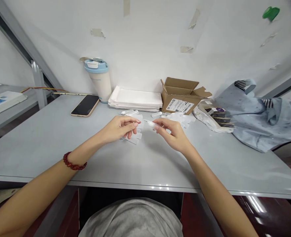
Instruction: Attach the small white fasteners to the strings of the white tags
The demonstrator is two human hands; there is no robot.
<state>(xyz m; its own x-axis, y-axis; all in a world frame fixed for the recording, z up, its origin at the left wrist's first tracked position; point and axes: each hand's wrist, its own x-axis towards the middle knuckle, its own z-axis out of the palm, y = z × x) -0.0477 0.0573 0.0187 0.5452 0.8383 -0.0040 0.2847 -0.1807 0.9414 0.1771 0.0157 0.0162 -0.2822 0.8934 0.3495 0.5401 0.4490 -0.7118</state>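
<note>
From the head view, we are pinching a small clear plastic piece (149, 122) between our right hand (172, 131) fingertips, above the grey table (48, 138); our left hand (119, 129) is clasping several more. Steady both wrists, meeting slowly.

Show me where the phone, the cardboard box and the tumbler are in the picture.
phone (85, 105), head view, middle of its dark screen.
cardboard box (180, 104), head view, front wall at the white label.
tumbler (102, 85), head view, middle of its cream body below the blue lid.
</note>
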